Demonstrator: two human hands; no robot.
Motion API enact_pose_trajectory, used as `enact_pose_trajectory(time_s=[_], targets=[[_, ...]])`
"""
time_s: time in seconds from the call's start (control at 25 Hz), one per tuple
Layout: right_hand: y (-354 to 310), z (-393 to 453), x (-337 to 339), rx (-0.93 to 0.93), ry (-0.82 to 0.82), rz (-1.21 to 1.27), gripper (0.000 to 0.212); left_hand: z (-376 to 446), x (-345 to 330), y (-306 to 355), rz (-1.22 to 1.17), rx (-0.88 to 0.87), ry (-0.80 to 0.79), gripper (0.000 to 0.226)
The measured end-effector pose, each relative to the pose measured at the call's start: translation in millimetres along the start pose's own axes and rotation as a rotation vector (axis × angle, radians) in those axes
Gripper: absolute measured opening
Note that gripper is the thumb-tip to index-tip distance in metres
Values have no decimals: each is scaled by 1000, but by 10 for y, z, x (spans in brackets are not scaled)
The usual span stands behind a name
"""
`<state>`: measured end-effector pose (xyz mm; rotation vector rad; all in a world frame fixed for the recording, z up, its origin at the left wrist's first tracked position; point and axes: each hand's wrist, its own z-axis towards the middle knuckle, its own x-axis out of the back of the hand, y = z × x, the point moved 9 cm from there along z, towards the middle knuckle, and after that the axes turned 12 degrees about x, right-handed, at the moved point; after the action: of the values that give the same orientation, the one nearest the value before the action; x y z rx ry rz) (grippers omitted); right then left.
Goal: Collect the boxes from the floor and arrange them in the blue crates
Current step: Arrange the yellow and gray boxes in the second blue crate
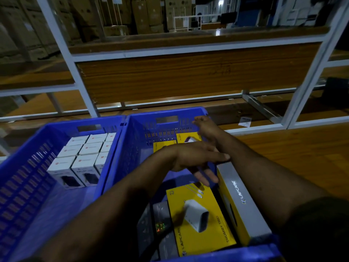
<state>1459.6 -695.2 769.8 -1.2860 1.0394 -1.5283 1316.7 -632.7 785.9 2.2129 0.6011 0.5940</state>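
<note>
Two blue crates stand side by side. The left crate holds several white boxes packed upright in rows. The right crate holds yellow boxes: one flat in front, one on edge along the right wall, two more at the back. My left hand hovers over the middle of the right crate, fingers spread, holding nothing. My right hand reaches past it to the crate's far right corner, fingers apart, crossing my left wrist.
A white metal rack frame with wooden shelf boards stands just behind the crates. Wooden floor lies to the right, with a small white paper on it. Stacked cardboard cartons fill the dim background.
</note>
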Motion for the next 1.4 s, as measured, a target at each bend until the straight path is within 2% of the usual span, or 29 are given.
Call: enact_pose_trajectory(time_s=[0.16,0.24,0.36,0.48,0.68,0.88,0.96,1.04,1.16,1.28,1.4], targets=[[21,-71,-40,-49,17,87,40,-96,-333,-93,98,20,-44,30],[34,-115,-54,-83,15,196,37,-8,-388,-210,54,45,-59,29],[84,-170,-84,-118,-44,303,22,15,-242,-319,-13,79,-96,15],[115,-215,-169,-173,-141,316,25,-104,285,-321,-97,29,76,3],[33,-371,-221,-271,-229,364,39,-224,1096,-527,-521,-9,264,18],[-86,-492,-230,-228,-140,478,29,-139,1353,-682,-773,-35,395,21],[-71,-512,-291,-253,-128,513,29,-72,1399,-709,-829,-58,433,29],[-43,-532,-347,-272,-127,515,38,-13,1415,-744,-882,-65,427,31],[-95,-597,-466,-266,-141,547,45,48,1347,-759,-985,-86,365,20],[-136,-694,-660,-273,-172,558,48,87,1426,-740,-894,-195,551,14],[-79,-736,-870,-319,-216,548,66,123,1496,-773,-771,-203,670,20]])
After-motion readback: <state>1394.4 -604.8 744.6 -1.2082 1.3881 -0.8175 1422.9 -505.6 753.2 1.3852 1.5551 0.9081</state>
